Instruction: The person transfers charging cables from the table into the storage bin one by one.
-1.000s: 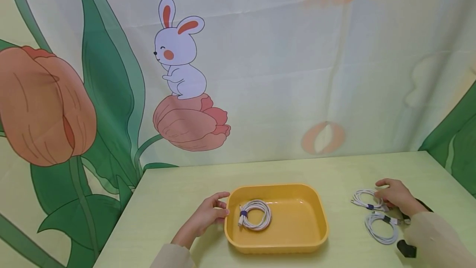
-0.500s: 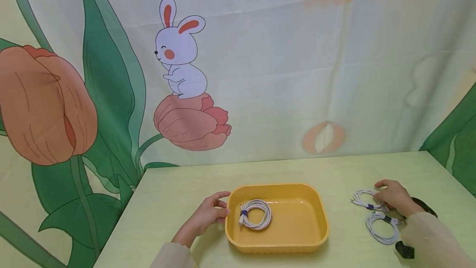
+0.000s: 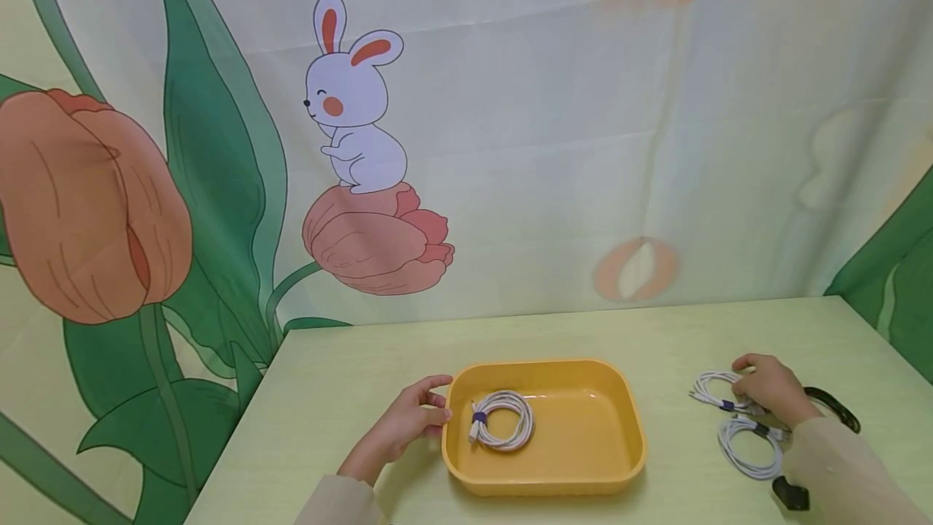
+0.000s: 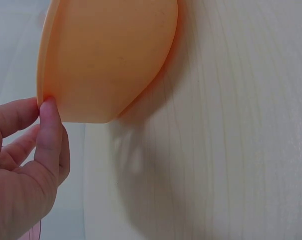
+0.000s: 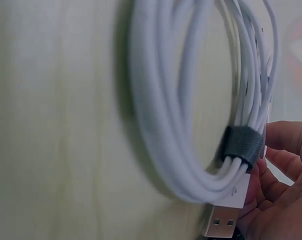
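My left hand holds the left rim of a yellow tray, thumb and fingers at its edge; in the left wrist view the thumb lies against the wall of the tray. Inside the tray is a coiled white cable with a blue tie. On the right, my right hand has curled fingers at the right side of another coiled white cable with a blue tie. Its fingertips are partly hidden. Just nearer lies a white USB cable with a dark tie, overlapping the hand in the right wrist view.
A black cable lies just right of my right wrist. Beside the right sleeve is a small black object, partly covered. The light table ends at a printed cloth backdrop with a rabbit and tulips.
My right hand stays at the far white coil while its forearm shifts slightly left, uncovering more of the black cable. My left hand and the tray stay in place.
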`<state>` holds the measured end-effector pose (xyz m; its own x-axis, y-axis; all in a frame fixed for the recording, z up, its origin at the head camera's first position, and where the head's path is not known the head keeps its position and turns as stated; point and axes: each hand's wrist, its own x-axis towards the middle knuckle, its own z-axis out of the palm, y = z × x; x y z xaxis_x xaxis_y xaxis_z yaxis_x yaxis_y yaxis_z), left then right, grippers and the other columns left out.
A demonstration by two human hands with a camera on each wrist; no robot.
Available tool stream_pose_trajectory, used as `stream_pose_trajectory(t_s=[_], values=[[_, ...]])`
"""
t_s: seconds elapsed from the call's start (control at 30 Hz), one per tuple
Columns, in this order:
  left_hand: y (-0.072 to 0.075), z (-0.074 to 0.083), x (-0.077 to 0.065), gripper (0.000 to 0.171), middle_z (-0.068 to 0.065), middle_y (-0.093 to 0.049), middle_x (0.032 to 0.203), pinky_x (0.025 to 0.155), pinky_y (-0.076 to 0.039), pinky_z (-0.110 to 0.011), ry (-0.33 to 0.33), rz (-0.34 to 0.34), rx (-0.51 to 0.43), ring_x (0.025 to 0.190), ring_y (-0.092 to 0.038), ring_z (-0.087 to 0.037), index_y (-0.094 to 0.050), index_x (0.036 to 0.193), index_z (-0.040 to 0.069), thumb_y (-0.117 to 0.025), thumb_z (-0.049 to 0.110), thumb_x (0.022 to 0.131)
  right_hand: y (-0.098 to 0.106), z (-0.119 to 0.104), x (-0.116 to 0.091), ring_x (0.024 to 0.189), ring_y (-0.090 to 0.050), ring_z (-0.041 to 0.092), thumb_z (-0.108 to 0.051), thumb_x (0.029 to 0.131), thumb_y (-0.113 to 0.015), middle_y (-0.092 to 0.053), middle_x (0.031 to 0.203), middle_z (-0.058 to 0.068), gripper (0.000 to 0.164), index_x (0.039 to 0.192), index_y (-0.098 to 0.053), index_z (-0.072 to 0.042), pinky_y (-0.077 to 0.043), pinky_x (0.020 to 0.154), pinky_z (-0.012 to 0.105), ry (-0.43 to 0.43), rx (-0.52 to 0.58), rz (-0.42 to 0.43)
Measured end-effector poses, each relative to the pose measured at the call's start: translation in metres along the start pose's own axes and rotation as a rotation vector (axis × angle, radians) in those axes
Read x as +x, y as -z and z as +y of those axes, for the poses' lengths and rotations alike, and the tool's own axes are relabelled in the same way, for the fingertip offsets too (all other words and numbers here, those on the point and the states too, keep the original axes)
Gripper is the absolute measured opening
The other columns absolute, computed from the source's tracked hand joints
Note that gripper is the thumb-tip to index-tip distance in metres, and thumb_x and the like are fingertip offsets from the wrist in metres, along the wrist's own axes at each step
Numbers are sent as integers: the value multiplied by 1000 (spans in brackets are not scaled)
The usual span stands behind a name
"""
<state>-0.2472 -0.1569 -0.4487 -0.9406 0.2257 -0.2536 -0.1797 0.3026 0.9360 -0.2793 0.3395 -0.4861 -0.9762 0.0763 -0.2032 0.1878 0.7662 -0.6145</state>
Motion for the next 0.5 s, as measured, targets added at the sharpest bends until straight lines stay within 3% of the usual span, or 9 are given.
stream_pose_trajectory(t_s=[0.2, 0.5], values=[[-2, 13, -10, 49, -8, -45, 89, 65, -50, -30, 1, -1, 3, 69, -49, -12, -39, 128, 0, -51, -6, 82, -1, 0, 2, 68, -49, 21, -8, 79, -54, -56, 83, 16, 41, 113, -45, 12, -37, 55, 29, -7, -11, 6], [1, -8, 6, 51, -6, -45, 89, 63, -50, -29, 5, 3, 2, 70, -49, -12, -39, 129, 4, -55, -3, 81, -2, 0, 3, 70, -49, 22, -8, 79, -53, -55, 88, 19, 39, 113, -46, 11, -38, 56, 29, -34, 3, 1]])
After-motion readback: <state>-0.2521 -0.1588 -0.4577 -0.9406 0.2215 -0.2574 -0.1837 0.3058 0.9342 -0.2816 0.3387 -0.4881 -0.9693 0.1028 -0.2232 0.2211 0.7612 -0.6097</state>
